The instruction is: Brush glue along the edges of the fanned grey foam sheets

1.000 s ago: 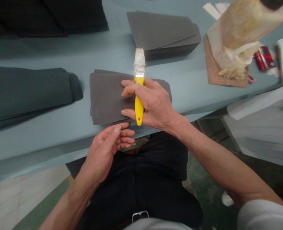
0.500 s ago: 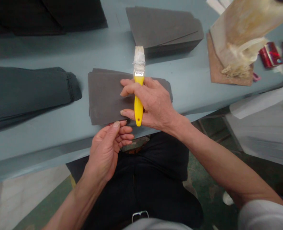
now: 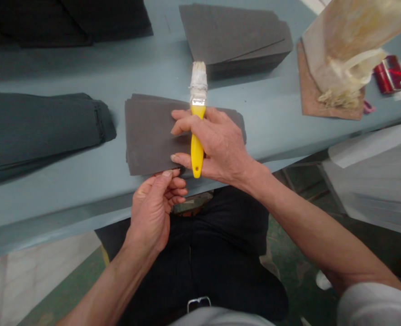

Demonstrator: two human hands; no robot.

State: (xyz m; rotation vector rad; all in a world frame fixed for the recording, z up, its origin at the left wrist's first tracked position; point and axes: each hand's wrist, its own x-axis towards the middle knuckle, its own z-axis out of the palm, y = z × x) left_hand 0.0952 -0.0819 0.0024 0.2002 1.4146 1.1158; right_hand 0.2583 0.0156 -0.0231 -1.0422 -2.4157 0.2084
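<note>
Plainly, the paintbrush (image 3: pixel 198 110) has a yellow handle with a small hole at its end, a metal ferrule, and a head caked in whitish stuff, its bristle tips pale. It lies across the right hand (image 3: pixel 222 142), above a stack of dark grey sheets (image 3: pixel 152 136), its bristles pointing away from the person. That stack sits near the front edge of the bench (image 3: pixel 156 70), its layers slightly fanned, the top sheet flat and smooth.

The right hand is partly curled around the brush, thumb and forefinger spread apart over the sheets; exactly how the fingers clasp the handle is hard to tell. The left hand (image 3: pixel 154 203) is at the stack's near edge, thumb against forefinger and the other fingers loosely bent; whether it pinches a sheet cannot be told.
</note>
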